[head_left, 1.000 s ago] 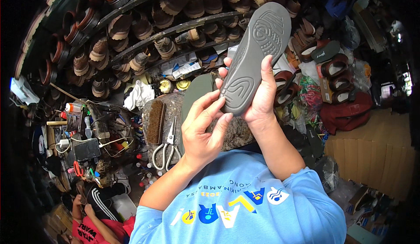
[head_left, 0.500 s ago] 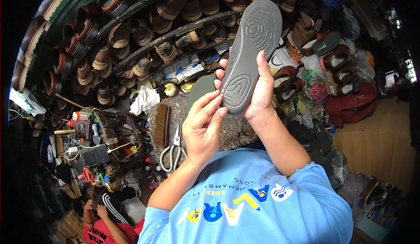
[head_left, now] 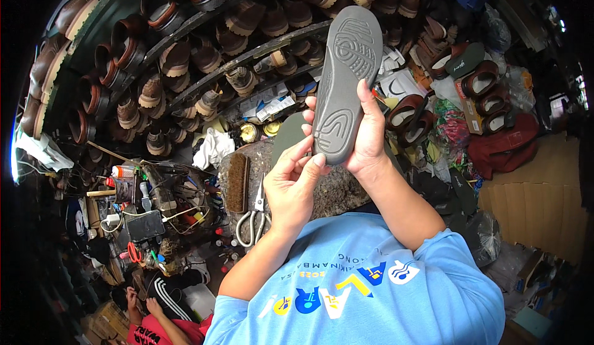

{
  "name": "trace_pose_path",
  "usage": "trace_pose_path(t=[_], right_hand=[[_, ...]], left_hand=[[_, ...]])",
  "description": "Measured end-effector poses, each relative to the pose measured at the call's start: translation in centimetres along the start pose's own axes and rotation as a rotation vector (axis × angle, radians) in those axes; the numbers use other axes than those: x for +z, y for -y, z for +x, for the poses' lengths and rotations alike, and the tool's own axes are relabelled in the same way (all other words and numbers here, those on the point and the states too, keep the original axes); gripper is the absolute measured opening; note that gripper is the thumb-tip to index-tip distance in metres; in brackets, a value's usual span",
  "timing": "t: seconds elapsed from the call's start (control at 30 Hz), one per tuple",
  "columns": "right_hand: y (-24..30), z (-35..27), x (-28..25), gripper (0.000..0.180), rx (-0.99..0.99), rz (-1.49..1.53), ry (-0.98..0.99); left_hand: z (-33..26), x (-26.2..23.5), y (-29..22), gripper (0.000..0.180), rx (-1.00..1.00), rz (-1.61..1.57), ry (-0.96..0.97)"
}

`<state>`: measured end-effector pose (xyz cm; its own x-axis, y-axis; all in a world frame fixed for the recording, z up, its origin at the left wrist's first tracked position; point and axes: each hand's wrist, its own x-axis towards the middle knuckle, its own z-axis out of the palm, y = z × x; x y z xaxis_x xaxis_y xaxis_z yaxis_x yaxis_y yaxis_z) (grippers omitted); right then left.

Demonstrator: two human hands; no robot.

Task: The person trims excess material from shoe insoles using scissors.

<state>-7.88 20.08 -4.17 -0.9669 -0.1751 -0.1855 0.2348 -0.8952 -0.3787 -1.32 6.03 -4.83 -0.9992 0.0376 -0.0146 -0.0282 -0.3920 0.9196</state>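
A dark grey shoe insole [head_left: 348, 67] with moulded ridges and curved lines stands tilted in front of me, its heel end nearest. Around its right edge and underside my right hand [head_left: 369, 146] is closed, the thumb lying along the edge and fingertips showing on the far left side. My left hand [head_left: 292, 181] pinches the heel's lower left rim between thumb and fingers. Behind the left hand lies a flat dark green sole-shaped piece [head_left: 286, 136], partly covered. A brown-bristled brush [head_left: 237, 183] and large scissors [head_left: 258, 204] lie left of that hand.
Beneath my hands is a rough stone block [head_left: 334, 195]. Racks of brown shoes [head_left: 151, 91] curve across the back left. Cluttered tools [head_left: 145, 224] lie at left, finished-looking slip-on shoes [head_left: 479, 80] at right. Another person's hands [head_left: 145, 308] show at lower left.
The insole has dipped slightly and shifted a little left in the picture, with both hands still on it. The surroundings have slid somewhat right and down in view.
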Motion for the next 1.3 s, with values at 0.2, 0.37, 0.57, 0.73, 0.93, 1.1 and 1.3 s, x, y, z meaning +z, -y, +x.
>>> trace_pose_path(t=[0.2, 0.37, 0.57, 0.73, 0.93, 1.1, 1.3], right_hand=[[0.1, 0.1, -0.1, 0.073, -0.009, 0.024, 0.033], [0.3, 0.2, -0.2, 0.075, 0.01, 0.073, 0.095], [0.1, 0.1, 0.4, 0.076, -0.005, 0.089, 0.102], [0.1, 0.2, 0.5, 0.073, 0.013, 0.079, 0.099], [-0.2, 0.3, 0.4, 0.068, 0.026, 0.028, 0.041], [-0.4, 0.3, 0.4, 0.067, 0.036, 0.049, 0.027], [-0.5, 0.7, -0.3, 0.064, 0.077, 0.063, -0.003]], left_hand=[[0.1, -0.7, 0.6, 0.046, 0.12, 0.123, 0.12], [-0.1, -0.2, -0.2, 0.051, 0.196, 0.288, 0.15], [-0.1, -0.2, -0.4, 0.05, 0.24, 0.388, 0.126], [-0.2, -0.4, -0.6, 0.048, 0.263, 0.472, 0.128], [0.1, -0.4, -0.3, 0.037, 0.205, 0.265, 0.095], [0.2, -0.3, -0.5, 0.034, 0.061, 0.131, 0.039], [0.8, 0.1, -1.1, 0.031, -0.181, -0.135, -0.047]])
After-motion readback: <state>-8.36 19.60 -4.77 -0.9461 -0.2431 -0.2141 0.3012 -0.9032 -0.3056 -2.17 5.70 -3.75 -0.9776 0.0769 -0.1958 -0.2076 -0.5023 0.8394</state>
